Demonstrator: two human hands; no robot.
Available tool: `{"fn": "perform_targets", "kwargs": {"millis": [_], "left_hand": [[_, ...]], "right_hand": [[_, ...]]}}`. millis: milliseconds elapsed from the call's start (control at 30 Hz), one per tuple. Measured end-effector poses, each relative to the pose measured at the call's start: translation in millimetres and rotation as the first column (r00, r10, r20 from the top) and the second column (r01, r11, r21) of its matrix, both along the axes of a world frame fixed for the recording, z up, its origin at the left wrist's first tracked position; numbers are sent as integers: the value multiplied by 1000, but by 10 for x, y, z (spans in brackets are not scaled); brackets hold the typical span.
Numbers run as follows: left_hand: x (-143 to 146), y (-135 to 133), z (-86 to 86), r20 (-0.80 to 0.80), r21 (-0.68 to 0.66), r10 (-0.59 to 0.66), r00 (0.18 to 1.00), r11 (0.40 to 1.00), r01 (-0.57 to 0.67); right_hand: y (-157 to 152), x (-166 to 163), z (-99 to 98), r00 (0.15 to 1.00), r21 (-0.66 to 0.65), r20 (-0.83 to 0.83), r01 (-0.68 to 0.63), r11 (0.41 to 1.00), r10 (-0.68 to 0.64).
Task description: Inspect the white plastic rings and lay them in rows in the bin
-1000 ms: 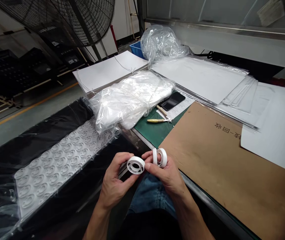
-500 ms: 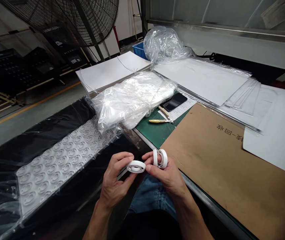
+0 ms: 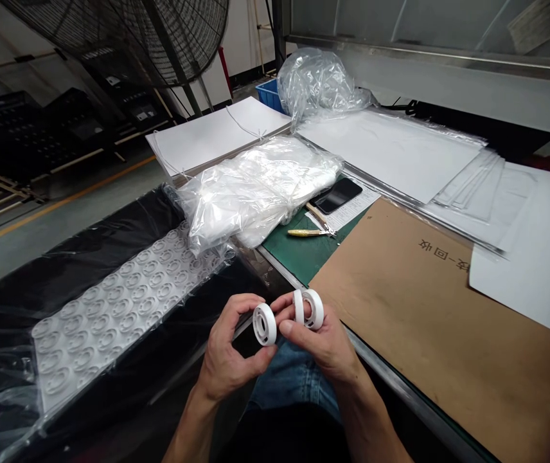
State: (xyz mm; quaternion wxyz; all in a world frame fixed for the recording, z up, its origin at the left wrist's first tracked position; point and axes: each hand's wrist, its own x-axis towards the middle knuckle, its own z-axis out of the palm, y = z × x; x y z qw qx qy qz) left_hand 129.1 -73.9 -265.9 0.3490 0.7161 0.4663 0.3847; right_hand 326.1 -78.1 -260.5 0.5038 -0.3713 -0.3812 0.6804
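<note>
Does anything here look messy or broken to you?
Nothing looks spilled or clearly broken. The plastic-edged sheets beside the white stack fan out unevenly, so they look askew; the white ring in the left hand shows no obvious damage.

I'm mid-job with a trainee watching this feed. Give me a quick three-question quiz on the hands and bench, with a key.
1. True or false: the left hand is resting on the brown cardboard.
2. How many white rings does the right hand hold?
3. Which is nearest the phone?
a) the fan
b) the yellow-handled cutters
c) the blue bin

Key:
1. False; it holds one white ring.
2. Two.
3. b
</note>
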Motion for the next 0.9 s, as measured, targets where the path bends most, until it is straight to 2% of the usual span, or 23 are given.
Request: {"fn": "perform_targets", "kwargs": {"millis": [167,267,333,433,500,533,600,633,667,733,800,900], "left_hand": [[-9,14,-7,23,-32,-2,1000,999,3],[-20,5,-7,22,-44,16,1000,999,-15],[-55,-36,12,6,-37,65,998,997,-65],[-256,-126,89,-70,37,222,972,975,-220],[-563,-174,174,-180,109,373,910,927,-358],[-777,-194,226,-266,135,459,848,888,-439],[-1306,-233,339,-514,149,581,631,785,-601],[-1599,-254,392,-665,142,576,475,722,-677],[-1896,-277,436,-814,106,481,327,676,-729],[-2448,-326,478,-902,55,370,223,610,-791],[-2892,-377,445,-954,-19,238,182,559,-829],[-3316,-456,280,-983,-152,16,184,493,-857]], "right_hand": [[9,-6,30,1000,34,4,-23,999,23],[18,-6,15,1000,7,29,0,1000,0],[-1,6,-27,998,-32,55,29,999,-27],[-73,63,-147,992,-79,102,78,994,-70],[-114,123,-256,987,-86,123,111,990,-101],[-124,153,-313,986,-77,127,118,990,-108],[-127,203,-411,982,-76,142,140,987,-128],[-123,221,-449,981,-84,148,141,986,-128],[-116,232,-481,980,-95,155,144,985,-128],[-101,240,-533,978,-117,169,143,983,-122],[-83,237,-589,975,-133,187,143,981,-116],[-56,234,-705,973,-166,201,149,975,-115]]}}
